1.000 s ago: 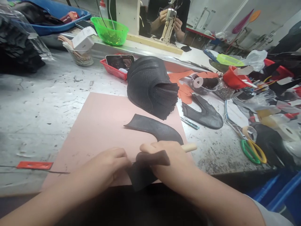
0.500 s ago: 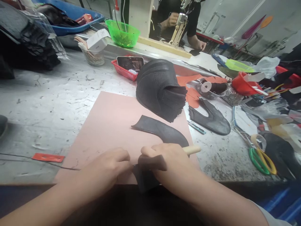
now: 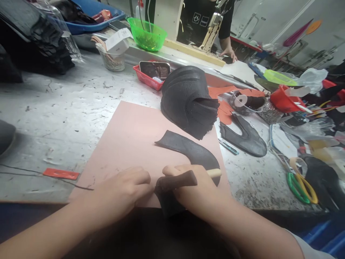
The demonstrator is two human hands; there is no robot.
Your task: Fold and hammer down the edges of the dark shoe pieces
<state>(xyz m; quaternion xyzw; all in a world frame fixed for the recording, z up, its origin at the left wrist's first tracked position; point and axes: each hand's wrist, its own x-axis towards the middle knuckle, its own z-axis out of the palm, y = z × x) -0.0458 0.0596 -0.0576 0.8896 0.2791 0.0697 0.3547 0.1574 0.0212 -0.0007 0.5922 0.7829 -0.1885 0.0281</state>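
Observation:
My right hand (image 3: 202, 190) is closed round a hammer with a pale wooden handle (image 3: 215, 173), which sticks out to the right. The dark hammer head (image 3: 179, 180) lies in front of my fingers, over a black leather piece (image 3: 171, 205) at the table's front edge. My left hand (image 3: 132, 185) has its fingers pinched at the left edge of that piece; the fingertips are partly hidden. Beyond my hands, a curved black shoe-upper piece (image 3: 188, 145) lies on a pink board (image 3: 121, 144). A stack of black upper pieces (image 3: 185, 97) stands at the board's far edge.
At the right lie a U-shaped black piece (image 3: 249, 140), a small blue cutter (image 3: 229, 146) and scissors (image 3: 302, 187). A red basket (image 3: 148, 77) and green bowl (image 3: 148, 34) stand farther back. Across the table a co-worker's hand (image 3: 228, 52) is beside a sewing machine (image 3: 211, 32).
The hammer has turned a little in my right hand, its head now higher and farther right. My left hand keeps its pinch. The whole view has shifted slightly. One co-worker's hand has left sight.

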